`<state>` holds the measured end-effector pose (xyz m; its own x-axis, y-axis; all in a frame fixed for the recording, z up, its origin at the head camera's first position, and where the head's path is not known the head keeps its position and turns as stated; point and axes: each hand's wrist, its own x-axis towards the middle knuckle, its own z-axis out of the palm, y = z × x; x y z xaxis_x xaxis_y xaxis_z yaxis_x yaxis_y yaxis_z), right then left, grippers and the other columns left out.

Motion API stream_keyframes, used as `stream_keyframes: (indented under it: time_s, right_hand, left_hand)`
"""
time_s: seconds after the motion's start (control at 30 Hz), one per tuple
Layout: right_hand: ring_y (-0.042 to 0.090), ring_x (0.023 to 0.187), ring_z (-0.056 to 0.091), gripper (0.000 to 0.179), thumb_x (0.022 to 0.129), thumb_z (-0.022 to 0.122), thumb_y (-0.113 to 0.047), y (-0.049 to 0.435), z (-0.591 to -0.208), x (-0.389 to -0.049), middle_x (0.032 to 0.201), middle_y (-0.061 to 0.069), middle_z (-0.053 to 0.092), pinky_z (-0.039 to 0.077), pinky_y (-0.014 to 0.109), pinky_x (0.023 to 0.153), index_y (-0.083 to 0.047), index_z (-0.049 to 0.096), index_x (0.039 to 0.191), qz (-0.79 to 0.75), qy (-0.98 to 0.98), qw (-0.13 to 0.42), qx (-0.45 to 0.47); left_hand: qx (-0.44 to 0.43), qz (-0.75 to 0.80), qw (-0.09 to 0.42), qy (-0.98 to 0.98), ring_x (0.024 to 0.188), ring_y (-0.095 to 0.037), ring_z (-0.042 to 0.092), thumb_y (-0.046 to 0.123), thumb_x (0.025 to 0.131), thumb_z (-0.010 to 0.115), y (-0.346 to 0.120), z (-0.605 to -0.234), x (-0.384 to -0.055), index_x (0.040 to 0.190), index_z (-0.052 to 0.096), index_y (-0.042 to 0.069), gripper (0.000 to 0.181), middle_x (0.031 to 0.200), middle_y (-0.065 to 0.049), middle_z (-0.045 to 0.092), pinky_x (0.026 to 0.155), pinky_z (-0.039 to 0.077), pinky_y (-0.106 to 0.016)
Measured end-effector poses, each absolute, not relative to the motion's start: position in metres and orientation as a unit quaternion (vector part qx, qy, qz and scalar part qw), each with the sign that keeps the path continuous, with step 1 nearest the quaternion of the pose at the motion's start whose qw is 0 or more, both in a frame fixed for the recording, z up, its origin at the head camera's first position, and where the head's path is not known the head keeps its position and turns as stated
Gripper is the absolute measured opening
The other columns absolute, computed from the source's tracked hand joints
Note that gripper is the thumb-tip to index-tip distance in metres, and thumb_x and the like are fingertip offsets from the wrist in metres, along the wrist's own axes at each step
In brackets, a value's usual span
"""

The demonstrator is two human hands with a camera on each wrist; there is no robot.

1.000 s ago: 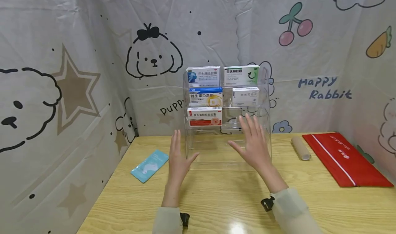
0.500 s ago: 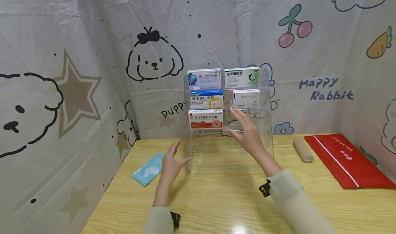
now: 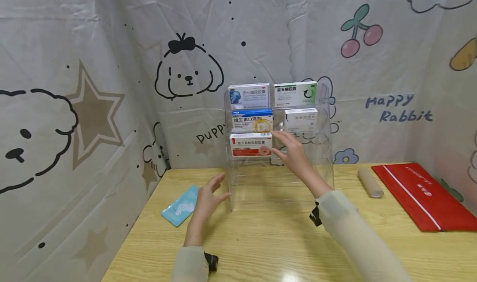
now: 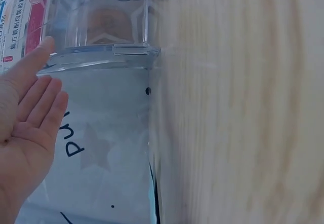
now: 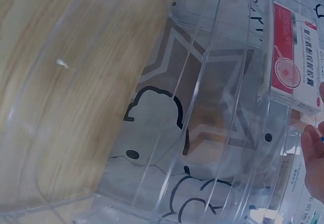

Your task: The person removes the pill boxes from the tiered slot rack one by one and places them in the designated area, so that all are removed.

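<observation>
A clear stepped display rack [image 3: 230, 178] stands on the table, holding medicine boxes. My right hand [image 3: 296, 157] reaches to the right end of a red-and-white box [image 3: 250, 145] on the third tier, fingertips at its edge; whether they touch cannot be told. Above it sits a blue-and-yellow vitamin D box [image 3: 246, 124], with a small white box [image 3: 301, 121] to the right. The top tier bears a blue-and-white box [image 3: 249, 96] and a green-and-white box [image 3: 295, 94]. My left hand [image 3: 206, 197] is beside the rack's left side, fingers relaxed, thumb close to the side panel.
A light blue packet [image 3: 180, 207] lies on the table [image 3: 261, 244] left of the rack. To the right are a cardboard tube [image 3: 369, 183] and a flat red pouch [image 3: 425, 195]. A printed curtain [image 3: 253, 46] encloses the back and sides.
My right hand has moved left to the red-and-white box's end, its fingers bending. The left hand has dropped lower and tilted toward the rack. The boxes stay in their places.
</observation>
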<state>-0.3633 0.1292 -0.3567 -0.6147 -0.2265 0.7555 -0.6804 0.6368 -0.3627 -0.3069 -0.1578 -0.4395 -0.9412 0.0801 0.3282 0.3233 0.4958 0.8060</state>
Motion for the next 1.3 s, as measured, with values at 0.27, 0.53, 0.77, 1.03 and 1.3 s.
stream_keyframes:
  time_s: [0.27,0.53,0.77,1.03,1.3]
  right_hand:
    - [0.035,0.122,0.057,0.054,0.082,0.076,-0.003,0.124,-0.357,-0.376,0.131,0.018,0.059,0.053,0.048,0.106,-0.002,0.058,0.133,0.315,-0.843,0.331,0.283]
    - [0.035,0.118,0.060,0.049,0.080,0.076,0.001,0.123,-0.359,-0.381,0.126,0.018,0.062,0.054,0.044,0.106,0.000,0.062,0.126,0.319,-0.838,0.335,0.289]
    - [0.036,0.116,0.060,0.047,0.079,0.077,-0.001,0.118,-0.361,-0.383,0.125,0.019,0.061,0.055,0.044,0.103,0.002,0.061,0.123,0.314,-0.836,0.352,0.281]
    - [0.037,0.111,0.061,0.039,0.078,0.077,0.003,0.112,-0.364,-0.383,0.119,0.021,0.060,0.058,0.044,0.099,0.004,0.061,0.114,0.332,-0.819,0.374,0.280]
    - [0.036,0.105,0.062,0.033,0.077,0.074,0.009,0.110,-0.366,-0.387,0.115,0.021,0.059,0.063,0.039,0.088,0.005,0.061,0.107,0.371,-0.801,0.377,0.280]
  left_hand:
    - [-0.151,-0.501,0.126,-0.843,0.122,-0.035,0.061,-0.003,0.079,0.076,-0.154,-0.442,-0.310,0.135,0.056,0.001,0.059,0.132,-0.021,0.062,0.104,0.055,-0.037]
    - [-0.140,-0.501,0.119,-0.846,0.117,-0.037,0.064,-0.002,0.080,0.076,-0.155,-0.443,-0.309,0.134,0.058,0.002,0.057,0.130,-0.021,0.064,0.101,0.056,-0.042]
    - [-0.141,-0.512,0.110,-0.840,0.121,-0.034,0.062,-0.002,0.081,0.075,-0.156,-0.444,-0.308,0.135,0.057,0.002,0.056,0.133,-0.020,0.062,0.101,0.057,-0.037]
    - [-0.143,-0.507,0.110,-0.843,0.121,-0.035,0.062,0.001,0.083,0.074,-0.156,-0.445,-0.308,0.136,0.056,0.003,0.056,0.134,-0.020,0.061,0.102,0.056,-0.042]
    - [-0.147,-0.507,0.105,-0.843,0.122,-0.035,0.061,0.001,0.083,0.074,-0.158,-0.446,-0.310,0.136,0.056,0.004,0.057,0.136,-0.020,0.060,0.102,0.056,-0.040]
